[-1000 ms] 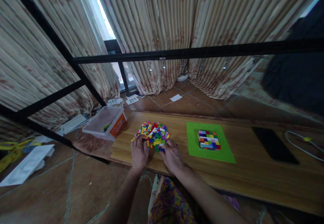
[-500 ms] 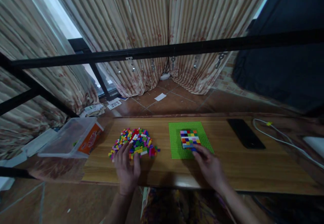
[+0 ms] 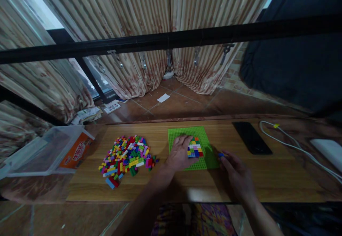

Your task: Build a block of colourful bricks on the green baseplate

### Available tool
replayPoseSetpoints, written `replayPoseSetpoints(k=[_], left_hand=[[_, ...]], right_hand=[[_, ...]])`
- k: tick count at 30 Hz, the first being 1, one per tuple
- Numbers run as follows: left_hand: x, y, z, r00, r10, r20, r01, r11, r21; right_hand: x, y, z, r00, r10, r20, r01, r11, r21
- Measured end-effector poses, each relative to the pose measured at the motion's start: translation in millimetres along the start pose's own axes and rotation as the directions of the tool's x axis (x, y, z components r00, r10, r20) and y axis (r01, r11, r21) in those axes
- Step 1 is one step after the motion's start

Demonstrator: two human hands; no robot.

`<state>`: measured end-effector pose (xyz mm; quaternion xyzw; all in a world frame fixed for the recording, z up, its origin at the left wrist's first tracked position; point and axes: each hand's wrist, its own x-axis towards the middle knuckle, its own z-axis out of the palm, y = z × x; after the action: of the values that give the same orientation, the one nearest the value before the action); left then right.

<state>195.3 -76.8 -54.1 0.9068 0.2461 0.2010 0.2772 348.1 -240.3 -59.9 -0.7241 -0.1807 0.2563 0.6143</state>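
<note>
Wooden tabletop before striped curtains, both hands' grips hidden: left hand, right hand.

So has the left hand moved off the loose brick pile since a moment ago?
Yes. The left hand went rightward from the brick pile onto the green baseplate, beside the built bricks.

A home room: striped curtains, tiled floor, low wooden table with toy bricks
</note>
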Motion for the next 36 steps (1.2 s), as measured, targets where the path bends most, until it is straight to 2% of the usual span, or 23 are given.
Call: replayPoseSetpoints(k=[3, 6, 10, 13, 15, 17, 19, 22, 24, 27, 30, 33, 36], left_hand=[[-17.9, -0.7, -6.8, 1.000, -0.009, 0.016, 0.009, 1.000, -0.011], [-39.0, 2.2, -11.5, 0.999, -0.013, 0.032, 0.014, 0.999, -0.040], [-59.0, 6.8, -15.1, 0.997, -0.017, 0.078, 0.024, 0.995, -0.092], [-65.2, 10.4, -17.9, 0.995, -0.030, 0.092, 0.041, 0.992, -0.120], [-67.6, 11.9, -20.2, 0.996, -0.042, 0.081, 0.054, 0.987, -0.153], [-70.7, 11.7, -22.2, 0.996, -0.075, 0.054, 0.085, 0.968, -0.236], [-75.0, 9.5, -23.2, 0.989, -0.147, 0.012, 0.140, 0.911, -0.388], [-81.3, 4.8, -22.3, 0.945, -0.321, -0.071, 0.198, 0.730, -0.654], [-83.1, 2.6, -20.4, 0.893, -0.438, -0.102, 0.214, 0.613, -0.761], [-83.0, 2.5, -16.7, 0.830, -0.547, -0.104, 0.249, 0.531, -0.810], [-83.2, 5.0, -11.4, 0.796, -0.597, -0.099, 0.255, 0.479, -0.840], [-85.1, 8.0, -4.8, 0.778, -0.622, -0.089, 0.235, 0.420, -0.876], [-87.5, 10.6, -0.4, 0.771, -0.630, -0.093, 0.231, 0.413, -0.881]], right_hand=[[-2.6, -4.2, -2.0, 1.000, 0.024, -0.001, -0.024, 1.000, 0.020], [-7.2, -9.8, 5.7, 0.998, 0.037, 0.043, -0.040, 0.997, 0.070], [-16.7, -16.5, 20.9, 0.984, 0.087, 0.156, -0.116, 0.975, 0.190], [-22.1, -21.3, 28.3, 0.953, 0.111, 0.281, -0.185, 0.950, 0.252], [-22.7, -23.9, 31.6, 0.929, 0.119, 0.352, -0.218, 0.941, 0.259], [-20.2, -25.1, 34.9, 0.919, 0.102, 0.380, -0.200, 0.954, 0.226], [-15.0, -25.2, 38.7, 0.926, 0.029, 0.377, -0.089, 0.986, 0.144], [-6.6, -27.2, 45.8, 0.904, -0.143, 0.404, 0.194, 0.977, -0.088], [-3.6, -32.1, 52.1, 0.863, -0.216, 0.457, 0.361, 0.897, -0.256], [-3.5, -42.8, 64.4, 0.783, -0.273, 0.559, 0.538, 0.749, -0.387], [-5.2, -50.7, 78.0, 0.712, -0.281, 0.644, 0.629, 0.662, -0.407], [-6.6, -51.4, 88.0, 0.663, -0.270, 0.698, 0.669, 0.632, -0.391], [-7.8, -48.2, 91.8, 0.632, -0.267, 0.727, 0.686, 0.630, -0.365]])
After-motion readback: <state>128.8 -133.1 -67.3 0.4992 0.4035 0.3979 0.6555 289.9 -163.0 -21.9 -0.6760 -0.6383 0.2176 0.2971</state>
